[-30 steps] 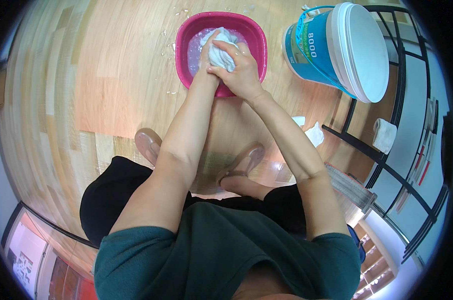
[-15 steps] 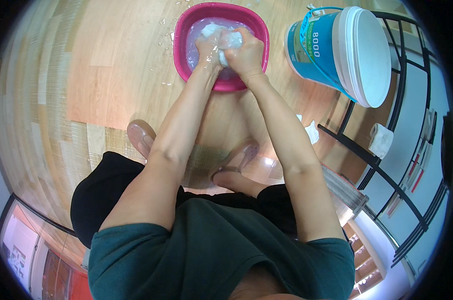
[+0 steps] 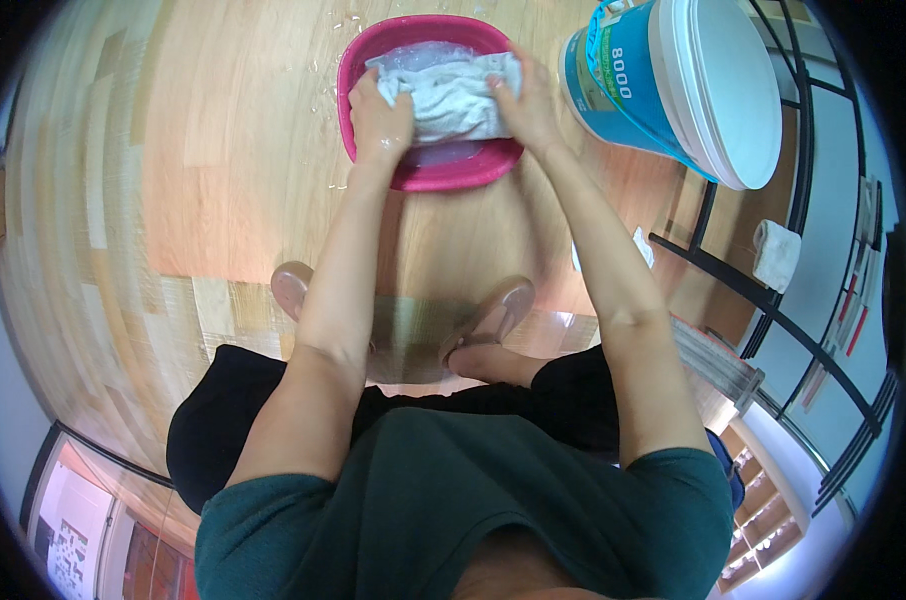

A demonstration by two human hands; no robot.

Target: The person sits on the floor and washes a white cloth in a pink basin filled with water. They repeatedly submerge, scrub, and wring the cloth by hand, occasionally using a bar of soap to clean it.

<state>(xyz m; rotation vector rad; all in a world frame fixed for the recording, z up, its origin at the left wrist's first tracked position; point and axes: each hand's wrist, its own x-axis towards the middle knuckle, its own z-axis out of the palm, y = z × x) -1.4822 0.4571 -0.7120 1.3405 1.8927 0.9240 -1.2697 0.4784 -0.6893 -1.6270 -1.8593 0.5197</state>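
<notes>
A wet white cloth (image 3: 451,100) is stretched between my hands above a pink plastic basin (image 3: 453,178). Cloudy, sudsy water (image 3: 423,58) shows in the basin past the cloth's far edge. My left hand (image 3: 381,118) is closed on the cloth's left end, thumb on top. At the right end, my right hand (image 3: 528,108) grips the cloth, its thumb also on the upper face and its outer fingers a little blurred.
A large blue-and-white bucket (image 3: 673,95) lies tilted right of the basin. Black metal rack bars (image 3: 743,275) stand on the right, with a folded white towel (image 3: 776,256) over one. Splashed water dots the wooden floor (image 3: 223,150). My slippered feet (image 3: 493,320) are nearer me.
The cloth was bunched between my two hands, held close together. Now my hands are farther apart and it is spread out flat. The whole view has shifted slightly.
</notes>
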